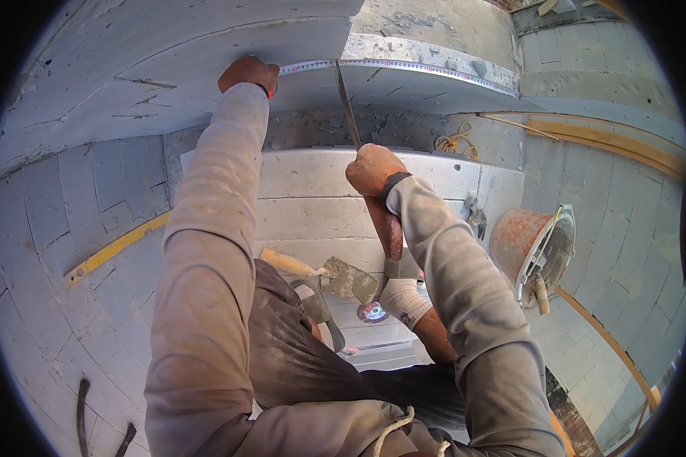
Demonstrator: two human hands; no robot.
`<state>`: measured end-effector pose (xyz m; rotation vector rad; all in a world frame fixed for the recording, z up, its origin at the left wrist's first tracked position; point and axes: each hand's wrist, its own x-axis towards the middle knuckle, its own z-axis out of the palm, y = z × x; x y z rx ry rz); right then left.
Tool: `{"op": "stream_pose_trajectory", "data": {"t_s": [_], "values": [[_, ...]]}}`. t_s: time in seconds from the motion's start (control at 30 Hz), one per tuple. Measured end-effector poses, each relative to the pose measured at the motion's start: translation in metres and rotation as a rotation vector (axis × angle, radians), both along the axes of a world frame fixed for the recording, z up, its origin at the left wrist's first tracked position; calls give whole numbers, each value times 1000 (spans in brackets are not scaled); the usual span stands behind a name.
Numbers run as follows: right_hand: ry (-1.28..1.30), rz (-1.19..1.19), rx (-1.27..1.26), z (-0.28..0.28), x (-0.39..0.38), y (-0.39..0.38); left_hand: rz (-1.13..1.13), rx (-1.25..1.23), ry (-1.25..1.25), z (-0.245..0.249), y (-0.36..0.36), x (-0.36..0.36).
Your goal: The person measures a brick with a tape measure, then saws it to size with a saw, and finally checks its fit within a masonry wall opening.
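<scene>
My left hand [249, 75] is closed at the left end of a white tape measure [411, 65], stretched rightward along the edge of a pale grey block wall [206, 57]. My right hand [376, 169] grips a tool with a long, narrow metal blade [347, 103]. The blade points up and away from me, its tip right at the tape. Below the fist a reddish-brown, handle-like part [389, 232] continues toward my foot. Between my legs lies a mortar-covered trowel [351, 280] with a wooden handle, close to a round cutting disc [372, 312].
An orange, mortar-stained bucket [517, 242] lies tipped at the right, near a hammer [476, 217]. Yellow rope [456, 142] sits beyond the white blocks [312, 175]. A yellow spirit level [118, 247] lies on the left, and wooden strips [602, 137] at the right.
</scene>
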<state>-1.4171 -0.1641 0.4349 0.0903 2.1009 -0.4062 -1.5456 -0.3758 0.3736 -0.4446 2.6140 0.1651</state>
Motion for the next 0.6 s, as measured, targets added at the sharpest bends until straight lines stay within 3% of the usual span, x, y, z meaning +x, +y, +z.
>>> {"op": "stream_pose_trajectory", "data": {"t_s": [0.1,0.17,0.27,0.6], "values": [[-25,-11,6,7,-2,-2,-2,40,-33,-6,-4,8],[-16,-13,7,5,-1,-2,-148,9,32,-25,-10,14],[7,-11,15,5,-1,-5,-14,40,-4,-5,-2,31],[126,-64,86,9,34,2,-45,66,-148,-27,-26,65]]}}
